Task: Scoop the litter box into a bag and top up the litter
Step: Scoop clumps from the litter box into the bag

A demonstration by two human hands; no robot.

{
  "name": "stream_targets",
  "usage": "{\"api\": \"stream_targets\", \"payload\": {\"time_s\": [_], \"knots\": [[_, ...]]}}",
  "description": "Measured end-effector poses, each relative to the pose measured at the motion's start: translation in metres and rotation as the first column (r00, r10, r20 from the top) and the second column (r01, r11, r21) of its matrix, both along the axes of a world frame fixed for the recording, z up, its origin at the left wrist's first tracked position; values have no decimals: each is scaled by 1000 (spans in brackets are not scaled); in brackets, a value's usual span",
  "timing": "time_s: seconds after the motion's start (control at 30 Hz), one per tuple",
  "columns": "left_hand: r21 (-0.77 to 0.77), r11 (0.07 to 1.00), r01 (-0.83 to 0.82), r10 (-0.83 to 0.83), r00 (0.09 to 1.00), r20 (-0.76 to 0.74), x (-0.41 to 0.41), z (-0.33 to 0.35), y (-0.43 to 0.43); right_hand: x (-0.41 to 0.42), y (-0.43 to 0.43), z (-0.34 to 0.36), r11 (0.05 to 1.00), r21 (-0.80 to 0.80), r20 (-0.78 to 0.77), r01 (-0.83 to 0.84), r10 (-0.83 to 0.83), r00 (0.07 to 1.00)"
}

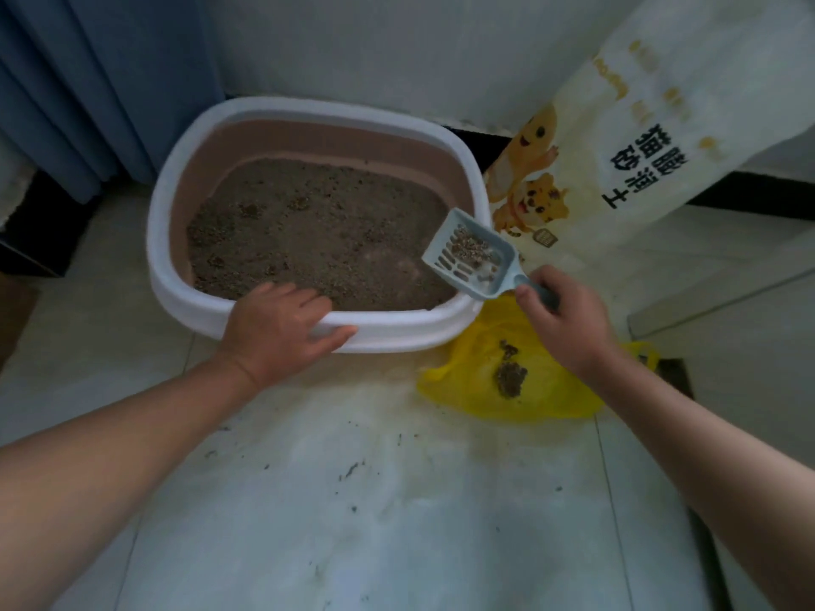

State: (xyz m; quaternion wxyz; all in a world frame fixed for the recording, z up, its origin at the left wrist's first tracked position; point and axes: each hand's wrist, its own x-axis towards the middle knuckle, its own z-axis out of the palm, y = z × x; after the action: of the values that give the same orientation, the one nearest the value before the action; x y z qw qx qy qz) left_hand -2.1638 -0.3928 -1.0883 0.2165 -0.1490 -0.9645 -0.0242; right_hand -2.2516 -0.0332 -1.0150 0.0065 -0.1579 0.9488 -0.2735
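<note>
A white-rimmed litter box (176, 275) with a tan inner wall stands on the tiled floor, filled with brown litter (317, 227) and several darker clumps. My left hand (275, 328) grips its near rim. My right hand (562, 319) holds a pale blue slotted scoop (469, 258) by the handle, above the box's right near corner, with a clump and some litter in it. Below the scoop a yellow plastic bag (476, 368) lies open on the floor with dark clumps inside.
A large cream bag of cat litter (639, 138) with cartoon tigers leans against the wall right of the box. Blue curtains (88, 81) hang at the left. Spilled litter grains dot the floor tiles (353, 469) in front of me.
</note>
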Motion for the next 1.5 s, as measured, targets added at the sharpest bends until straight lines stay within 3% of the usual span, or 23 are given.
{"api": "stream_targets", "payload": {"time_s": [0.23, 0.43, 0.63, 0.87, 1.07, 1.17, 1.5], "knots": [[5, 1000, -6, 6, 1000, -2, 0, -1, 1, 38, 86, -31, 973, 185, -2, 137, -139, 990], [31, 999, -7, 8, 1000, -22, 1, 1, 3, 65, 129, -60, 920, 384, 120, 82, -138, 983], [22, 1000, -4, 5, 1000, -30, 1, 2, 3, 65, 127, -66, 909, 413, 94, 53, -101, 991], [23, 1000, 1, -1, 1000, -28, 0, 1, 2, 60, 109, -64, 926, 349, 35, 146, -168, 985], [28, 1000, 3, -2, 999, -48, 1, 2, 4, 52, 100, -63, 948, 178, 193, 265, -297, 935], [30, 1000, 5, -3, 999, -52, 0, 1, 3, 53, 96, -62, 942, 168, 230, 291, -324, 918], [34, 999, 4, -1, 998, -65, 0, -1, 2, 54, 73, -42, 932, -87, 114, 351, -341, 933]]}}
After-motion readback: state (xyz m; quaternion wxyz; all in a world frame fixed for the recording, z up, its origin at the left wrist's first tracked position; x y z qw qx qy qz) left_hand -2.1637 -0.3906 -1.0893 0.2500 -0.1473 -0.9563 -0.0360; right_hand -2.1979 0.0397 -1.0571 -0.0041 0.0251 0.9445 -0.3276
